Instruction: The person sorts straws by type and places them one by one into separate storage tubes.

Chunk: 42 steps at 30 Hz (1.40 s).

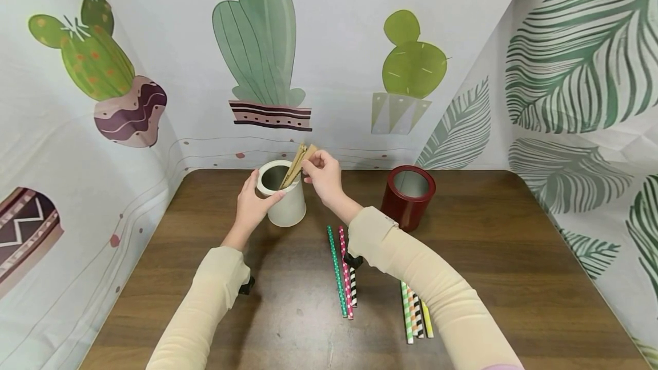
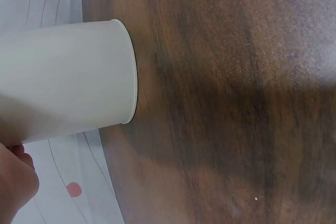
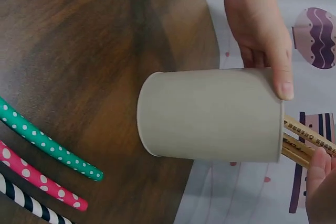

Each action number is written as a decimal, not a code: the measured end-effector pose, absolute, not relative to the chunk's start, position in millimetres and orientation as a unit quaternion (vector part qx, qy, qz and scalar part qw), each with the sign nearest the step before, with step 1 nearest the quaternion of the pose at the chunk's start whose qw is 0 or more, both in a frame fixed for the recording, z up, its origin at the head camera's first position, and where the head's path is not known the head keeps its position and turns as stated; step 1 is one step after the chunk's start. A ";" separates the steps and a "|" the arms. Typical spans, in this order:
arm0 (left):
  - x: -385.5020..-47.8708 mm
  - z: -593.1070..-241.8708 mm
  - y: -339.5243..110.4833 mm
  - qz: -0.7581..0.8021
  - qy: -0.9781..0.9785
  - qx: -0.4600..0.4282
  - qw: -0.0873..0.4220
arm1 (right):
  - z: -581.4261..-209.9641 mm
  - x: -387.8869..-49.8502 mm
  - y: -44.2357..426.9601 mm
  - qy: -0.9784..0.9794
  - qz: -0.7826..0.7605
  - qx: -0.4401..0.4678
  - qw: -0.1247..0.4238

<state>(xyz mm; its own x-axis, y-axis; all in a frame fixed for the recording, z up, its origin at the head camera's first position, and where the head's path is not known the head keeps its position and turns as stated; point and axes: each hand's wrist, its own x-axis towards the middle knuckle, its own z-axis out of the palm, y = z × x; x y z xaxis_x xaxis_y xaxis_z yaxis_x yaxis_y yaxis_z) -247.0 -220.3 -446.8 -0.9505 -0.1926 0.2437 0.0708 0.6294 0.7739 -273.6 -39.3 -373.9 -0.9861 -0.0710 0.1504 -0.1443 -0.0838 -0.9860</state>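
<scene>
A cream-white canister (image 1: 287,208) stands upright near the table's back edge. My left hand (image 1: 252,205) grips it near the rim, thumb at the front and fingers on the left side. My right hand (image 1: 324,175) pinches several tan sticks (image 1: 298,165) at the canister's mouth. Their lower ends are inside the rim, and they lean up to the right. Dark printing runs along the tan sticks (image 3: 310,136) in the right wrist view; whether they are straws or chopsticks I cannot tell. The left wrist view shows the canister's side (image 2: 68,77) and base.
A dark red canister (image 1: 407,204) stands at the back right. On the table lie a green dotted straw (image 1: 336,270), a pink dotted straw (image 1: 346,278) and a black-striped straw (image 1: 353,290). Several striped straws (image 1: 414,316) lie further right, partly under my right sleeve.
</scene>
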 end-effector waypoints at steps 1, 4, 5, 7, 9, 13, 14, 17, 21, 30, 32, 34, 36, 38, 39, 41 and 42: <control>-246.9 -446.9 -220.3 -0.430 -0.889 0.034 0.154 | -374.9 -273.1 -39.9 -0.681 0.727 0.079 0.022; -247.1 -447.2 -220.2 -0.431 -0.888 0.034 0.155 | -377.8 -272.0 -41.7 -0.696 0.713 0.080 0.014; -247.3 -447.5 -220.3 -0.431 -0.888 0.035 0.155 | -378.8 -271.7 -42.2 -0.701 0.708 0.080 0.011; -247.5 -447.8 -220.3 -0.430 -0.888 0.034 0.156 | -380.3 -270.9 -43.1 -0.708 0.701 0.082 0.009; -247.5 -447.8 -220.2 -0.431 -0.888 0.034 0.155 | -378.5 -268.2 -42.9 -0.715 0.695 0.082 0.004; -247.2 -447.5 -219.9 -0.432 -0.888 0.034 0.153 | -382.6 -268.1 -44.0 -0.728 0.681 0.083 0.004; -247.0 -447.3 -220.0 -0.433 -0.888 0.034 0.154 | -383.8 -268.3 -44.3 -0.732 0.676 0.084 0.004; -246.7 -446.8 -219.9 -0.435 -0.887 0.034 0.155 | -390.0 -271.3 -46.1 -0.745 0.661 0.085 0.004; -246.6 -446.2 -219.5 -0.435 -0.886 0.034 0.157 | -392.8 -272.3 -47.4 -0.765 0.638 0.089 0.000; -247.2 -447.3 -219.0 -0.429 -0.889 0.033 0.158 | -398.8 -270.6 -43.7 -0.763 0.638 0.099 -0.031; -246.3 -446.2 -218.5 -0.430 -0.888 0.030 0.158 | -400.8 -268.8 -41.0 -0.759 0.642 0.100 -0.043; -245.6 -445.2 -218.2 -0.431 -0.888 0.029 0.160 | -403.4 -266.6 -38.0 -0.757 0.644 0.099 -0.056; -244.9 -444.4 -218.0 -0.432 -0.887 0.029 0.161 | -406.6 -263.9 -34.8 -0.757 0.643 0.099 -0.067; -244.4 -443.3 -217.4 -0.433 -0.886 0.030 0.163 | -410.0 -261.0 -31.0 -0.756 0.642 0.099 -0.078; -244.5 -443.1 -217.2 -0.433 -0.886 0.032 0.162 | -411.8 -259.5 -29.0 -0.756 0.642 0.099 -0.084; -244.1 -442.6 -217.1 -0.431 -0.887 0.032 0.159 | -414.9 -256.3 -24.5 -0.757 0.638 0.102 -0.092; -244.1 -442.5 -217.1 -0.432 -0.887 0.033 0.158 | -416.4 -254.8 -22.2 -0.758 0.637 0.103 -0.095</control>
